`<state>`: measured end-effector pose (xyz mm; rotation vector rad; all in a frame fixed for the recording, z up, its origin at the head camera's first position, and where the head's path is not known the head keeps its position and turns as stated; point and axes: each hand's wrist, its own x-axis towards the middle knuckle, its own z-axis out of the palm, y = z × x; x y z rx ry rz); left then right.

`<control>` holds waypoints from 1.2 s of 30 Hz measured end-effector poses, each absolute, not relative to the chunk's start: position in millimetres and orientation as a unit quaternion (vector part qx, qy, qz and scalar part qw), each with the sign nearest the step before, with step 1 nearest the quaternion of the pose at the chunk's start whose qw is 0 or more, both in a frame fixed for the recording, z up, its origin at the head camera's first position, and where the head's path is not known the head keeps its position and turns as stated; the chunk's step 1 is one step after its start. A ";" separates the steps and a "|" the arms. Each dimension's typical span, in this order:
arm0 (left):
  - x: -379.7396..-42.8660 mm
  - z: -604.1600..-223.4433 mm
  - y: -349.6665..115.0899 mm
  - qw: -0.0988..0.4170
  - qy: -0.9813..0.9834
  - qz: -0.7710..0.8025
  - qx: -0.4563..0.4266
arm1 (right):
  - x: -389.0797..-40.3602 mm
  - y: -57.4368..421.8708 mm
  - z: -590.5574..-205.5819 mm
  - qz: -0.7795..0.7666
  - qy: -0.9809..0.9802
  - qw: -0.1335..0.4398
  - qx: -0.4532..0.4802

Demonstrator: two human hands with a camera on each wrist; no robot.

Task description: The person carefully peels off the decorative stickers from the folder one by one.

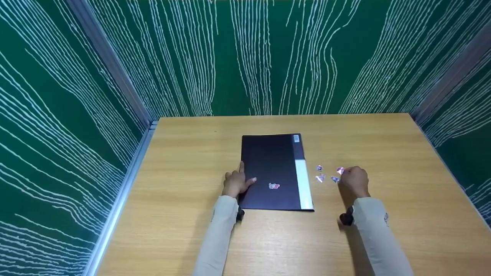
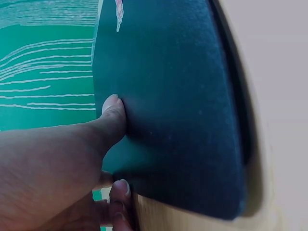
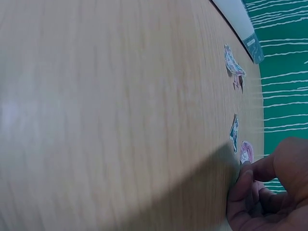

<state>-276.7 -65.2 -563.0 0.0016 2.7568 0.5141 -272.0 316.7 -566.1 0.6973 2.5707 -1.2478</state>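
A black folder (image 1: 268, 168) with a pale strip down its right side lies on the table. One small cut-out sticker (image 1: 274, 186) sits on its cover, low and near the middle. My left hand (image 1: 235, 183) is at the folder's left edge, its thumb (image 2: 114, 113) pressing the cover and the fingers along the side. To the right, my right hand (image 1: 355, 180) pinches a pink, roundish sticker (image 3: 246, 151) between thumb and index finger, close over the table. A bluish sticker (image 3: 234, 134) lies just beside those fingertips.
Two more shiny stickers, an upper one (image 1: 319, 168) and a lower one (image 1: 320, 178), lie between the folder and my right hand. The wooden table (image 1: 184, 153) meets green walls (image 1: 284, 57) with white wavy lines at the back and sides.
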 end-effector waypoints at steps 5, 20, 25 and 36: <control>-277.0 -562.9 -67.2 0.167 0.969 0.180 -0.004 | -273.8 318.2 -567.2 -0.402 0.891 0.076 0.197; -278.1 -562.9 -67.2 0.175 0.965 0.194 -0.012 | -270.6 313.8 -572.7 -0.425 0.875 0.081 0.219; -277.7 -561.4 -66.6 0.173 0.965 0.197 -0.009 | -269.0 314.2 -572.0 -0.426 0.875 0.077 0.219; -276.2 -562.9 -65.2 0.175 0.965 0.193 -0.008 | -267.0 319.7 -570.8 -0.413 0.889 0.056 0.189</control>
